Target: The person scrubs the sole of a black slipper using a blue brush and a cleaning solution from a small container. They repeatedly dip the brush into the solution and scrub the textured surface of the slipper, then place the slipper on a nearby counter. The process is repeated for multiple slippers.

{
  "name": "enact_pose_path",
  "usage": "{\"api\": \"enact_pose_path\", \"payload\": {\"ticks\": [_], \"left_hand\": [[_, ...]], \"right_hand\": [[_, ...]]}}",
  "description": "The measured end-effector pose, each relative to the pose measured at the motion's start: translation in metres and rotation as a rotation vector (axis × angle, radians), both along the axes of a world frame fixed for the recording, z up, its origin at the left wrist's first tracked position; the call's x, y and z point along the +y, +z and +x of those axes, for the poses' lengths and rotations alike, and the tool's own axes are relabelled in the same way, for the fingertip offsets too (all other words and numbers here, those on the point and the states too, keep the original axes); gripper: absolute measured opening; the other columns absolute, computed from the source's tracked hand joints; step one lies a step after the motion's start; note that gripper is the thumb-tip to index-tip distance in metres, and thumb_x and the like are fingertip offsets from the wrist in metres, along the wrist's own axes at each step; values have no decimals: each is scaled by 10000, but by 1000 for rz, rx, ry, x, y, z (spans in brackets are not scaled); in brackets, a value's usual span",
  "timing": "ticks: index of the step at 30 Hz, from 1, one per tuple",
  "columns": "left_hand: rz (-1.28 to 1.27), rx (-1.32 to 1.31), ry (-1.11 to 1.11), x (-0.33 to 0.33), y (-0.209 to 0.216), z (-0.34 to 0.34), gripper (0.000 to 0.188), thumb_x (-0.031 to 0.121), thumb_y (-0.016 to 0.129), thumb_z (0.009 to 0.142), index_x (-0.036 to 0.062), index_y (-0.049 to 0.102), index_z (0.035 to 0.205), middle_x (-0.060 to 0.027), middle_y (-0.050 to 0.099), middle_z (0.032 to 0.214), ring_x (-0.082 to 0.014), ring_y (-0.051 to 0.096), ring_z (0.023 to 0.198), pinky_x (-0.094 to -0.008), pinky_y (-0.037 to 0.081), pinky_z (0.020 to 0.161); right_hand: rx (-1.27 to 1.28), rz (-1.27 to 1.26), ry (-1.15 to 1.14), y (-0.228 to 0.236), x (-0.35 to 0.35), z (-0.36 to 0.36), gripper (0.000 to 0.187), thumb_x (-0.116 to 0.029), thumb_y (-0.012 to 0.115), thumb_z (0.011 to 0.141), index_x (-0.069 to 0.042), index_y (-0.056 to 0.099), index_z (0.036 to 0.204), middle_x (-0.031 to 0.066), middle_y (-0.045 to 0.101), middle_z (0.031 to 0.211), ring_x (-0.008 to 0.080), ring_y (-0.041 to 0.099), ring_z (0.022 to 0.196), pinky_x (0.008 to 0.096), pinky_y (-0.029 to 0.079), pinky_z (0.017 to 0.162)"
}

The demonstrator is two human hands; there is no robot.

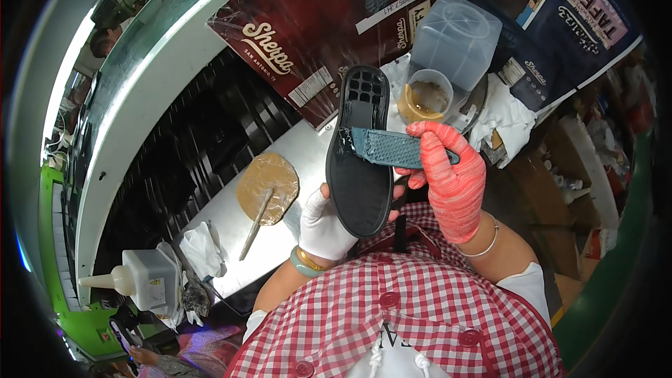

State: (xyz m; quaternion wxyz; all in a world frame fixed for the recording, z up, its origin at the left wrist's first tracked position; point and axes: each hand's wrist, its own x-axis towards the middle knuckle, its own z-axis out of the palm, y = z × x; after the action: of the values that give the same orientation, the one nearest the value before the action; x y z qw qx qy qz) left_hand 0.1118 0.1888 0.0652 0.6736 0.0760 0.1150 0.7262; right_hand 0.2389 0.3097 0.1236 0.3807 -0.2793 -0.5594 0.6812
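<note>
A black shoe sole [360, 196] with a grid of hollows at its far end lies across my left hand [324, 227], which wears a white glove with bare fingertips. My left fingers wrap round its near half. A blue-grey textured strap [392, 148] crosses the middle of the sole, its left end touching the sole's left side, where whitish glossy smears show. My right hand [453, 178], in a pink-red glove, pinches the strap's free right end between thumb and fingers. Beyond the strap stands a clear cup [428, 92] with amber-brown residue inside.
A thin stick [257, 224] rests on a round brown film-covered pad [267, 185] at the left of the white bench [241, 271]. Further left is a nozzle bottle [145, 280]. Behind stand a translucent container [458, 38], a dark red carton [294, 28] and crumpled white cloth [505, 117].
</note>
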Motion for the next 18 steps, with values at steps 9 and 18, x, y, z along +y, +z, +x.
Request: {"api": "enact_pose_path", "payload": {"ticks": [9,18], "left_hand": [[-46,165,-60,-5,4,3,857,372,702,742,73,245,1402,-207,350,1370,-487,354,1232,-614,390,945],[-7,132,-107,-5,-1,3,824,385,681,772,22,262,1382,-228,372,1353,-401,389,1242,-529,400,980]], "right_hand": [[69,25,-75,12,27,-2,234,-204,519,928,-5,602,1020,51,649,902,117,646,667,193,461,512],[-15,17,-26,17,20,8,226,-193,512,928,4,618,964,55,644,753,94,622,614,192,449,480]]}}
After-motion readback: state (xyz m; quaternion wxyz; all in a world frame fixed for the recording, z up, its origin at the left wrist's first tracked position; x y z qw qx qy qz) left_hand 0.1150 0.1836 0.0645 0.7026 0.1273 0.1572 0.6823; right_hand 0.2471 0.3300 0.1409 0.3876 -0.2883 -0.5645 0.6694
